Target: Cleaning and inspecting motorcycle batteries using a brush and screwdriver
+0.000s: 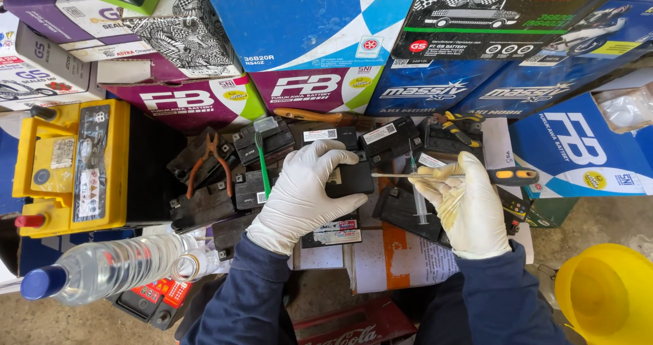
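Note:
My left hand [303, 192], in a white glove, grips a small black battery [354, 178] from above and holds it over a pile of similar black batteries. My right hand [466, 205], also gloved, holds a screwdriver [476, 176] with a black and orange handle. Its thin shaft points left and its tip touches the right edge of the small battery. The same hand also holds a clear syringe [418, 202] that hangs down under its fingers.
A yellow battery [71, 165] stands at the left. A clear plastic bottle [115, 267] with a blue cap lies at lower left. Orange-handled pliers [207, 158] and a green toothbrush [262, 158] rest on the pile. Stacked cardboard boxes [313, 25] fill the back. A yellow funnel [609, 294] sits at lower right.

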